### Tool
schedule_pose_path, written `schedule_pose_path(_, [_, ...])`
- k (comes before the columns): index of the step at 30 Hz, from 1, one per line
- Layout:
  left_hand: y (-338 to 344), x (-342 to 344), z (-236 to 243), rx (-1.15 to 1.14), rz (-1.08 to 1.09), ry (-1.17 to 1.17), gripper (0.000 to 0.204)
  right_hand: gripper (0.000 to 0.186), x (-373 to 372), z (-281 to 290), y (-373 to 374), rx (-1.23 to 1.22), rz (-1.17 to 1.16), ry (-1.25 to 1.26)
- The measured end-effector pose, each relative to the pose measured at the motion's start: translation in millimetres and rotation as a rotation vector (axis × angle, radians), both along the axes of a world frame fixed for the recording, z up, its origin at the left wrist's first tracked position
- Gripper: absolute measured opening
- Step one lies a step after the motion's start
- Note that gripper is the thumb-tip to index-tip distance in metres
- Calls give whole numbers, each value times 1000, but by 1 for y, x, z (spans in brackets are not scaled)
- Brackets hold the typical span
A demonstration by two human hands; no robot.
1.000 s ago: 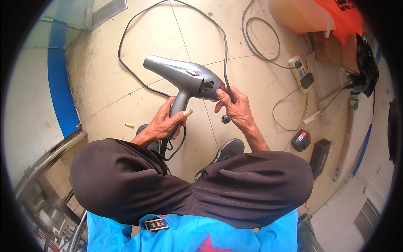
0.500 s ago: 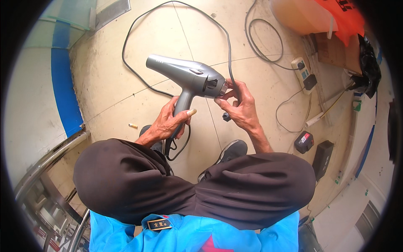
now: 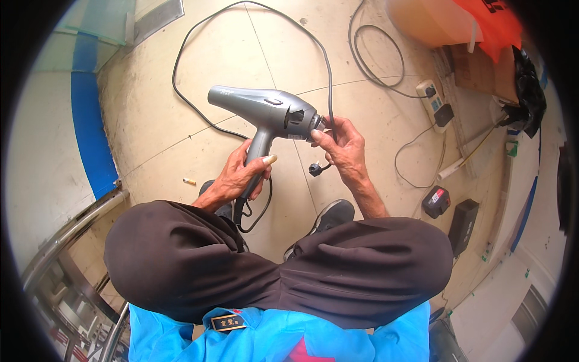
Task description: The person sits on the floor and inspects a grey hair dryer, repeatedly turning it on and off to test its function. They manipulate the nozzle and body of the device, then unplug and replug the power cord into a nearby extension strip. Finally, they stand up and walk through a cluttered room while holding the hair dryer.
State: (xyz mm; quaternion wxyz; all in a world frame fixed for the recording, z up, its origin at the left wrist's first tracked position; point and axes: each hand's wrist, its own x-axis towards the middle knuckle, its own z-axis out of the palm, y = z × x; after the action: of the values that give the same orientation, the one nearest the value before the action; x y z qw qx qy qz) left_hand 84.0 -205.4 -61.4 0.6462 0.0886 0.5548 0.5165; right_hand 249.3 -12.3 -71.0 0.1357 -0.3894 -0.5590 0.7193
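Observation:
A silver-grey hair dryer (image 3: 265,111) is held above the floor, its nozzle pointing left and slightly up. My left hand (image 3: 236,175) is wrapped around its handle, thumb lying across the front. A jagged dark hole shows in the housing near the rear. At that end, my right hand (image 3: 342,145) pinches the rear cap (image 3: 318,125) between thumb and fingers. The black cord (image 3: 329,72) loops over the floor and passes by the right hand's fingers. Its plug (image 3: 315,169) dangles just below that hand.
At right lie a white power strip (image 3: 435,105) with plugs in it, a coiled cable (image 3: 403,63), a black battery pack (image 3: 435,201) and a dark box (image 3: 463,226). A cigarette butt (image 3: 189,181) lies left. A metal rail (image 3: 72,232) stands beside my left knee.
The rear cap now sits tilted and slightly apart from the housing, under my right thumb. The dryer has turned a little, and the plug has swung left and shows more fully.

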Motion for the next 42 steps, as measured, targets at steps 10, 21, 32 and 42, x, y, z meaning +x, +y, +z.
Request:
schedule_pose_path(10, [-3, -7, 0, 116, 75, -213, 56, 48, 7, 1, 12, -268, -52, 200])
schedule_pose_path(21, [-5, -6, -2, 154, 78, -276, 56, 50, 9, -1, 12, -277, -21, 226])
schedule_pose_path(32, [-3, -4, 4, 104, 40, -206, 53, 51, 6, 7, 9, -90, -53, 84])
schedule_pose_path(42, [-2, -2, 3, 43, -13, -108, 51, 51, 2, 6, 3, 55, -40, 72])
